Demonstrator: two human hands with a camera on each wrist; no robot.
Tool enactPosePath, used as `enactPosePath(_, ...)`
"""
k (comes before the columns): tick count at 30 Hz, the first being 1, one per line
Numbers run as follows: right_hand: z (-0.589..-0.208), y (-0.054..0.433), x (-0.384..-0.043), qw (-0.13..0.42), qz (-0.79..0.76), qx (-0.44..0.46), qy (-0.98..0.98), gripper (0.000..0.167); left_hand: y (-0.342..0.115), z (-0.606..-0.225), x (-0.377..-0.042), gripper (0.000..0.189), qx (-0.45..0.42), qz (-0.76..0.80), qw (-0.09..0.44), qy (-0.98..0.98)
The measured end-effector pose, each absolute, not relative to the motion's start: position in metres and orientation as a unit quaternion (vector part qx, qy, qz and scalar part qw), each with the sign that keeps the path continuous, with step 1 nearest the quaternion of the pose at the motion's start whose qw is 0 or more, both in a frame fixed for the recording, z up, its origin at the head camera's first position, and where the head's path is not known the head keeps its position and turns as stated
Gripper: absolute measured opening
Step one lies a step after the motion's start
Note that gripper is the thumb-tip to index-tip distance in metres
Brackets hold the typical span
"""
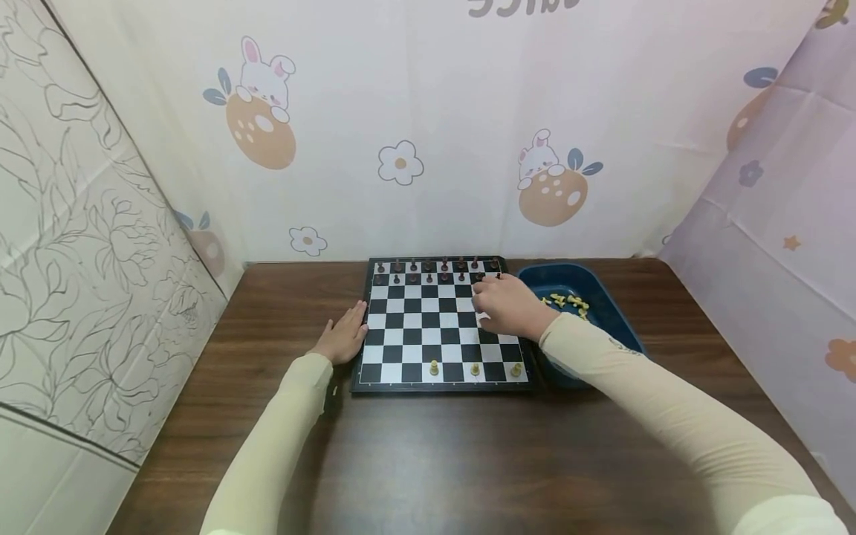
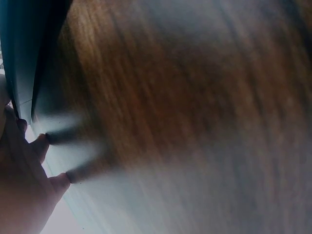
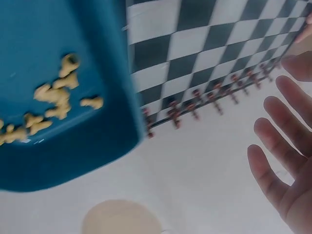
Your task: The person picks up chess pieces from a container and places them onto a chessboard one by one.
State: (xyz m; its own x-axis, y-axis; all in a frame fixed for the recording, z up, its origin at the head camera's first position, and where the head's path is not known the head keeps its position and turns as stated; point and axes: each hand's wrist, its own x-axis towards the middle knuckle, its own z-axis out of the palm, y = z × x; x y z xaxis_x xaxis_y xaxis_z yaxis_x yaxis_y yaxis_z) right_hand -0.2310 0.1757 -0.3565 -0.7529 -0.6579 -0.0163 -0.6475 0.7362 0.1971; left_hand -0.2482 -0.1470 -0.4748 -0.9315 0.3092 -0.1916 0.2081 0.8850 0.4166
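Observation:
A black-and-white chessboard lies on the table. My left hand rests flat beside it, fingertips at its left edge; in the left wrist view the fingers are spread on the wood. Above the board's right side is my right hand, near the dark red chess pieces lined up in two rows at the far end. The right wrist view shows its fingers loosely extended, with nothing seen between them. Three pale yellow chess pieces stand along the near row.
Right of the board sits a blue tray, partly under my right forearm, with several yellow chess pieces lying loose in it. The brown wooden table meets a patterned curtain at the back and a flowered wall on the left.

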Motion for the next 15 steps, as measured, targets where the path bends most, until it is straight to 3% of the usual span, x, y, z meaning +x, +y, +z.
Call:
enactPosePath(7,-0.353,0.211,-0.247,0.016,-0.089,0.301,-0.949,0.005,-0.147,-0.472,-0.247,0.057,0.144,0.192,0.123,0.963)
enactPosePath(15,-0.345,0.254,-0.259,0.028,-0.081,0.263,-0.961,0.012,-0.148,-0.474,-0.249,0.057,0.144,0.19,0.119,0.964)
